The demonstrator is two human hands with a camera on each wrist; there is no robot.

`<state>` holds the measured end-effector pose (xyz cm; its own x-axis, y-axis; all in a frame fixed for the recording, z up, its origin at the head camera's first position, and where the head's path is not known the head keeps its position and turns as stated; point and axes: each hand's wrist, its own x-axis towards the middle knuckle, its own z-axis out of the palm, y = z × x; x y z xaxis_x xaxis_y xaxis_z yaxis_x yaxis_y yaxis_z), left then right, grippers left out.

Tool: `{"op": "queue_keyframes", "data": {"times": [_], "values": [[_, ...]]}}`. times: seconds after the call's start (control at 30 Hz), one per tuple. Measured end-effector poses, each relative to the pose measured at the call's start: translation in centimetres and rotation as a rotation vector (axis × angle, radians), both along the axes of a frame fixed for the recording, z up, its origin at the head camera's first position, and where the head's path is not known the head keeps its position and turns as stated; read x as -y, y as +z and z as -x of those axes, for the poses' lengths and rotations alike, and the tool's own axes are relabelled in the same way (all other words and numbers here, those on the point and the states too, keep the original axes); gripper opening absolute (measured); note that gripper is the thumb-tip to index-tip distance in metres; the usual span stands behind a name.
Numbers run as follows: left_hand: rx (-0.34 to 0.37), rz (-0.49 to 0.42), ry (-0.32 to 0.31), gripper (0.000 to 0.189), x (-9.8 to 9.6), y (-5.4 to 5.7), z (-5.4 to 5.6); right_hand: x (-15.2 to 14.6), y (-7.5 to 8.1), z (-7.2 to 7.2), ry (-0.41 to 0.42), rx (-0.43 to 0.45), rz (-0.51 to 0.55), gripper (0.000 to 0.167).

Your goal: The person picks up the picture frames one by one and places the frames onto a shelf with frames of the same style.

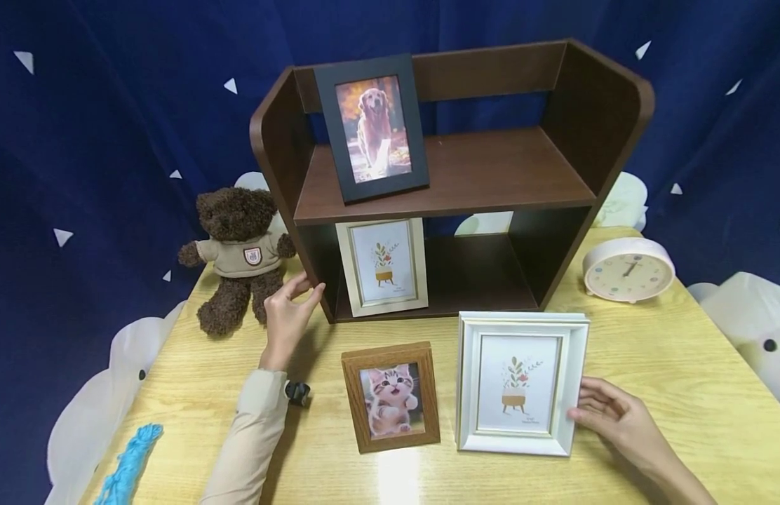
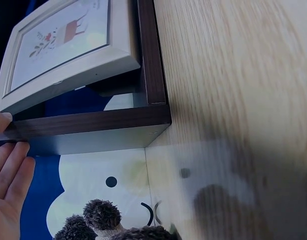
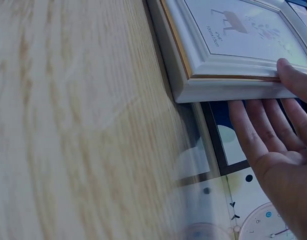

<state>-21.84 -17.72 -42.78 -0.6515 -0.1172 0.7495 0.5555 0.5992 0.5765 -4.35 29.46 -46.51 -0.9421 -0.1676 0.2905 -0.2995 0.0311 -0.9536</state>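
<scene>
My right hand [image 1: 612,415] holds a white photo frame [image 1: 573,393] by its right edge, the thumb [image 3: 292,80] on the front and the fingers behind. The frame stands upright on the table, with a potted-plant print in it. At the left, my left hand [image 1: 290,308] pinches the front edge of the dark brown shelf's side panel [image 2: 88,121] between thumb and fingers. Just inside that panel, a cream photo frame [image 1: 382,308] leans on the lower level. Between my hands stands a brown wooden photo frame [image 1: 391,447] with a kitten picture.
On the shelf's upper level [image 1: 491,168] leans a black photo frame [image 1: 379,186] with a dog picture. A brown teddy bear [image 1: 237,256] sits left of the shelf, and a round white clock [image 1: 628,270] stands right. Blue cord [image 1: 130,466] lies at the table's left edge.
</scene>
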Motion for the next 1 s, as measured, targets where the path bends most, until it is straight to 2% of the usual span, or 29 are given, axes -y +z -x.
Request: {"op": "queue_keyframes", "data": {"times": [0.17,0.43,0.67,1.0], "values": [[0.014,-0.002,0.007,0.031,0.16,0.10,0.29,0.13,0.28,0.12,-0.028,0.049,-0.018,0.053],[0.038,-0.003,0.008,0.030,0.25,0.03,0.31,0.28,0.17,0.14,-0.015,0.056,0.035,0.056],[0.035,-0.014,0.005,0.030,0.00,0.09,0.08,0.43,-0.26,-0.13,-0.072,0.055,0.059,0.057],[0.042,-0.029,0.005,0.030,-0.11,0.01,-0.06,0.45,-0.34,-0.38,-0.073,0.060,0.107,0.053]]}}
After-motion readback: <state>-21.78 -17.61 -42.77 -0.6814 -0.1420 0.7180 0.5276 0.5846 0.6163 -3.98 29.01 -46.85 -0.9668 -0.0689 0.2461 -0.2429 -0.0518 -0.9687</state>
